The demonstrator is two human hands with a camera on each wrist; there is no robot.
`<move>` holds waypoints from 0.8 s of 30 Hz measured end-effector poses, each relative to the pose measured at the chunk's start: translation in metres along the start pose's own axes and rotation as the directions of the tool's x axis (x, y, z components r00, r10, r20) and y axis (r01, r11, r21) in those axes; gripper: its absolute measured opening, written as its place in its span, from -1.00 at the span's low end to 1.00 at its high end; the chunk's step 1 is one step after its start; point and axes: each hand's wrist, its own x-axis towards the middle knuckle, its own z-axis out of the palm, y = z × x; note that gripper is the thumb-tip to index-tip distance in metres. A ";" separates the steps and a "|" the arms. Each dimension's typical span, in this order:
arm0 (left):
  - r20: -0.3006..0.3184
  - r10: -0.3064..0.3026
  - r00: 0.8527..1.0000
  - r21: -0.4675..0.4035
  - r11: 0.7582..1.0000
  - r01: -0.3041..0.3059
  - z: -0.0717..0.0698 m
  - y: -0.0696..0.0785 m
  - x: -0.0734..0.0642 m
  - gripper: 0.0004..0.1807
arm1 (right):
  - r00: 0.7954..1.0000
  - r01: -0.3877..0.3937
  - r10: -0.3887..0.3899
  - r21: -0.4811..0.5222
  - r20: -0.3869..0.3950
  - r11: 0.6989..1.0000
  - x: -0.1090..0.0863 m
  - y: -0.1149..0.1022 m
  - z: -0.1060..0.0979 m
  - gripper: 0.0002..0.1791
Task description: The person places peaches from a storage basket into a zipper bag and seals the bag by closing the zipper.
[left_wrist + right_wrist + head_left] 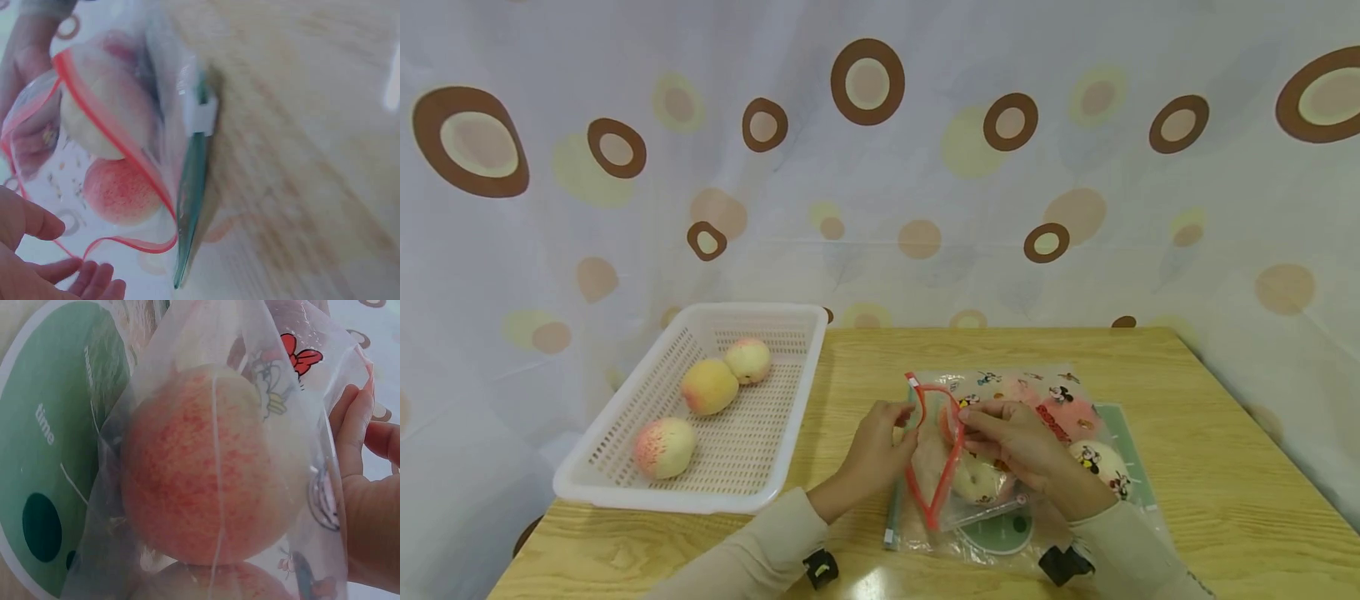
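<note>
A clear zip bag (931, 510) with a red closure and cartoon print lies with its mouth spread apart. Several peaches (200, 469) show through its plastic. My right hand (1018, 446) pinches the red rim on the right side of the mouth, between thumb and fingers. At the opposite rim is my left hand (876, 450), its thumb and fingers parted. In the left wrist view, a fingertip (75, 265) of that hand meets a kink in the red rim. The red-edged bag overlaps a larger clear bag (891, 525) with green print and a green closure.
To the left stands a white perforated plastic basket (812, 358) holding three peaches, one yellower peach (709, 387) among them. Both the basket and the bags rest on a wood-grain table (1202, 450). A curtain (917, 283) printed with circles hangs behind the table.
</note>
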 end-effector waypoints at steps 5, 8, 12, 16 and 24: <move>-0.025 -0.123 0.992 -0.141 0.983 0.118 0.000 -0.001 0.012 -0.59 | 0.999 -0.026 0.023 -0.065 -0.040 0.998 -0.001 -0.001 0.003 -0.83; -0.022 -0.252 0.967 -0.222 0.945 0.241 0.002 -0.002 0.021 -0.56 | 0.998 -0.032 0.024 -0.137 -0.062 0.990 0.000 0.000 0.005 -0.76; -0.019 -0.376 0.927 -0.283 0.891 0.355 0.004 -0.002 0.033 -0.49 | 0.999 0.015 -0.025 -0.215 -0.043 0.976 0.002 0.004 0.007 -0.66; -0.025 -0.435 0.900 -0.295 0.863 0.409 0.007 -0.003 0.040 -0.54 | 0.993 0.117 -0.116 -0.296 0.020 0.948 0.004 0.011 0.008 -0.64; -0.037 -0.495 0.868 -0.344 0.822 0.454 0.011 -0.010 0.046 -0.67 | 0.930 0.335 -0.340 -0.702 0.139 0.628 -0.007 0.023 0.020 -0.83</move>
